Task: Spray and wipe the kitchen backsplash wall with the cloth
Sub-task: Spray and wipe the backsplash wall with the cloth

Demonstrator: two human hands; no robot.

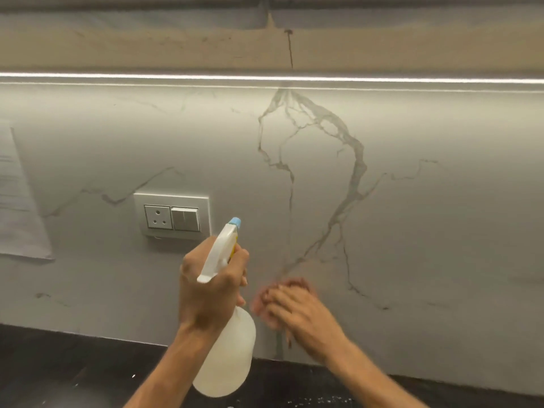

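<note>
White backsplash (412,231) (grey-veined), white bottle (229,354), blue nozzle (235,221).

Two hands (212,287) (297,310), one spray bottle (226,354), one cloth (265,298)

Switch plate (172,215): white, rectangular, mounted left of centre. Left half carries a three-pin socket (157,217); right half carries two rocker switches (185,218), side by side.

Paper sheet (20,198): fixed flat at far left, partly cut off by the frame edge. Faint printed lines on it, too blurred to read. Lower right corner lies well left of the switch plate.

Light strip (270,78): thin, bright, lit, running the full width under a beige wooden band (147,48). A dark vertical seam (290,50) splits the band near centre.

Counter (59,375): black, along the bottom. White specks (321,401) scattered on it at lower right.
</note>
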